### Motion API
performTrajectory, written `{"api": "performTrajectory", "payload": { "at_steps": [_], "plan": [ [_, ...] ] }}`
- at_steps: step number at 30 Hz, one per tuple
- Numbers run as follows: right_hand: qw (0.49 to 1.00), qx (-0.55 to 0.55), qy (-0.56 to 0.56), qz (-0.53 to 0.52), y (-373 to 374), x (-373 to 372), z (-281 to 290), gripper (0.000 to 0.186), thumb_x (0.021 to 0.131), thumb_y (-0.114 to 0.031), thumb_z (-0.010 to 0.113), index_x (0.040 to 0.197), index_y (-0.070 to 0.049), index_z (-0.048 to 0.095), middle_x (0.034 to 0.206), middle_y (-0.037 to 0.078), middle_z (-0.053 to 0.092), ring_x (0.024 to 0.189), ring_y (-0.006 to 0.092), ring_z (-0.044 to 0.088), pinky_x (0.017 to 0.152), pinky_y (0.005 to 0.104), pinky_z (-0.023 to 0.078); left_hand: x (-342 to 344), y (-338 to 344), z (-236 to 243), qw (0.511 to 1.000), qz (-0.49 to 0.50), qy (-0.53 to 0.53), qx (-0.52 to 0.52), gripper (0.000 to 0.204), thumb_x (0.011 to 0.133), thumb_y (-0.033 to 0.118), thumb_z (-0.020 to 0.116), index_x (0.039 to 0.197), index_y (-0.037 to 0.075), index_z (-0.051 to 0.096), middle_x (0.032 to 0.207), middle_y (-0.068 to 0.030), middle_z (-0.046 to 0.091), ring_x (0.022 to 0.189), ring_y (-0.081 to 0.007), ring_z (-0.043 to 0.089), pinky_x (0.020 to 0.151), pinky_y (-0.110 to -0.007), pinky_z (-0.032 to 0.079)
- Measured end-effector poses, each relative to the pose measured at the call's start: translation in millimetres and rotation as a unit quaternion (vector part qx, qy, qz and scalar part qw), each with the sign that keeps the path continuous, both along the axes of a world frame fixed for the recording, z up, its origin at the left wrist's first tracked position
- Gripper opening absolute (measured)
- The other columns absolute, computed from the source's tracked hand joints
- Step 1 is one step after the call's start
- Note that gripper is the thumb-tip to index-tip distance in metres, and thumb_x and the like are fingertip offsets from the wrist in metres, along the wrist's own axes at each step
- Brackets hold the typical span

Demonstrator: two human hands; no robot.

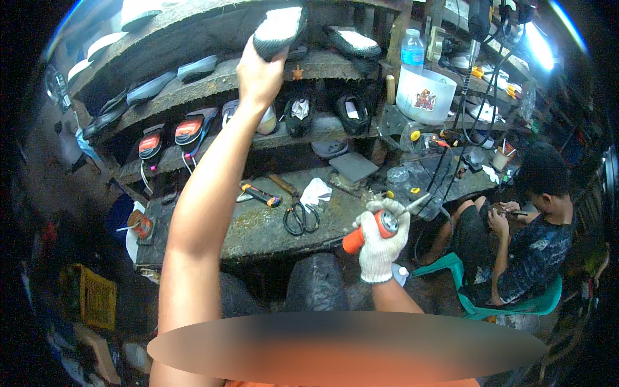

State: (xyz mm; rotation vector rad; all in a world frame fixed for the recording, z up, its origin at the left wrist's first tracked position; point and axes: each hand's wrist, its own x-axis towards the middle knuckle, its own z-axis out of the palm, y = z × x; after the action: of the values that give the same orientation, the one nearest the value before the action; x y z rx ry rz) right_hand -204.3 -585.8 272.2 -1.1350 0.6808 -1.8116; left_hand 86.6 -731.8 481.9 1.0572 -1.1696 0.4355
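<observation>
My bare left hand is raised to the upper shelf, its fingers closed round a dark shoe with a white upper face. A similar dark and white shoe rests on that shelf to its right. Low over the bench's right front, my right hand, in a white knitted glove, grips an orange hand tool with a round grey end. A thin pointed piece shows beyond the gloved fingers; I cannot tell whether it belongs to the tool. Black-handled scissors and a white crumpled cloth or paper lie between my arms.
Shelves hold several shoes, including a black one. On the bench lie an orange-black cutter and a hammer. A white tub and hanging cables stand at right. Another person sits on a green chair.
</observation>
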Motion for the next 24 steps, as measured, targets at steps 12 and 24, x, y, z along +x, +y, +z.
{"api": "performTrajectory", "payload": {
  "at_steps": [12,24],
  "plan": [
    [0.933,0.184,-0.022,0.308,98.8,42.0,4.3,0.050,0.085,0.001,0.083,0.126,-0.005,0.055,0.103,0.011,0.073,0.080,0.0228,0.074,0.074,0.0407,0.064,-61.0,338.8,-283.3,0.979,0.058,0.037,0.193,0.068,0.094,0.036,0.081,0.148,0.001,0.061,0.149,-0.0177,0.065,0.139,-0.0382,0.060,0.123,-0.048,0.040],
    [0.880,0.169,0.282,0.343,173.3,85.1,-14.7,0.041,0.085,-0.014,0.084,0.120,-0.003,0.065,0.116,0.009,0.077,0.110,0.0194,0.073,0.102,0.0365,0.056,-40.2,384.9,-284.6,0.690,-0.507,0.510,0.081,0.075,0.114,0.056,0.047,0.168,0.006,0.034,0.162,-0.0202,0.051,0.147,-0.0386,0.053,0.120,-0.055,0.048]
  ]
}}
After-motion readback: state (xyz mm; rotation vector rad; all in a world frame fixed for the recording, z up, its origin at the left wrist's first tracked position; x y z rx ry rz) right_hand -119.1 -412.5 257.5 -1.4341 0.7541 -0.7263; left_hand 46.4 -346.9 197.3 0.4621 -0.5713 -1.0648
